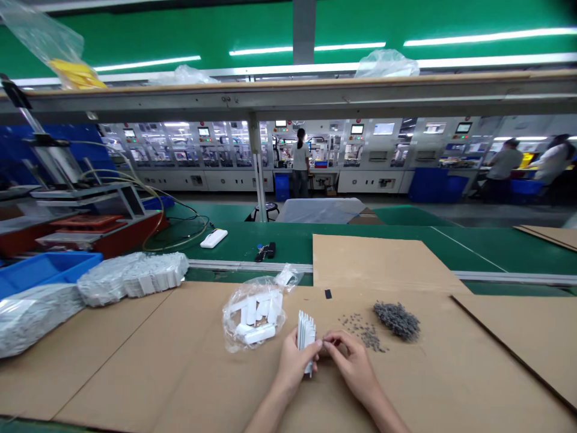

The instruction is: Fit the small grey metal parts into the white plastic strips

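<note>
My left hand (295,359) is closed around a stack of thin white plastic pieces (306,332), held upright above the cardboard. Close by on its right, my right hand (349,356) pinches with thumb and forefinger near the edge of the stack; whatever is between those fingertips is too small to make out. Small dark grey parts (367,334) lie scattered just beyond the right hand, beside a dense heap of the same grey parts (397,321). To the left of the stack sits an open clear plastic bag (255,313) with white plastic pieces in it.
Wrapped bundles of white pieces (133,275) and a blue bin (54,267) stand at the left. A press machine (85,198) is behind them. Keys (265,251) and a white box-like object (214,239) lie on the green table. Cardboard sheets (378,261) cover the work surface. People stand farther off.
</note>
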The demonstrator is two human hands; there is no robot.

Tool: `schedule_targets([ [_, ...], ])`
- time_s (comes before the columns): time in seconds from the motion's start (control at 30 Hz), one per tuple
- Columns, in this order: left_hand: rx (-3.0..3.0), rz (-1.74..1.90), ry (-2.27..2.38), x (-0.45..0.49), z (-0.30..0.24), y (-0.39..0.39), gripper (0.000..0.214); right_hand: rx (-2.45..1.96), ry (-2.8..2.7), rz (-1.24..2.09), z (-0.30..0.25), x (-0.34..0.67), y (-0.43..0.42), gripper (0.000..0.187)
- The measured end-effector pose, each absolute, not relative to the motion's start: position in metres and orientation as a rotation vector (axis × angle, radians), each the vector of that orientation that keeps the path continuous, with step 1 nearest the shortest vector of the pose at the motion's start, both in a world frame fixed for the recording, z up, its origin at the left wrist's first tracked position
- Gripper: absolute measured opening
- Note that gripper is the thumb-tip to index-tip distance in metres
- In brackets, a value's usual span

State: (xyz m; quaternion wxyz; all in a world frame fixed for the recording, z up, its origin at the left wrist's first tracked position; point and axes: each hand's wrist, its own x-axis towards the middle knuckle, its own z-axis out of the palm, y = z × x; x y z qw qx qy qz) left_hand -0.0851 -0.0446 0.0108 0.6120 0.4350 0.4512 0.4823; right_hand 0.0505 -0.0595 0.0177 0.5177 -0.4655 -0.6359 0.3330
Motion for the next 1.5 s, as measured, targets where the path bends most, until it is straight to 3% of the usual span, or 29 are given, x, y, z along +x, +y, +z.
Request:
schedule_targets([
  [0.4,0.707,1.19,0.887,-0.083,0.009,-0.044,0.026,-1.127,-1.592,0.771,0.015,0.043,-0.063,0.015],
  [0.67,0.921,1.263,0.98,-0.087,0.015,-0.044,0.043,-1.168,-1.676,0.684,0.01,0.044,-0.061,0.016],
  [0.93,0.946,1.266,0.984,-0.088,0.014,-0.042,0.045,-1.204,-1.591,0.679,0.009,0.043,-0.062,0.015],
  [1.5,1.106,1.354,1.165,-0.093,0.019,-0.041,0.043,-1.093,-1.288,1.291,0.006,0.045,-0.058,0.021],
])
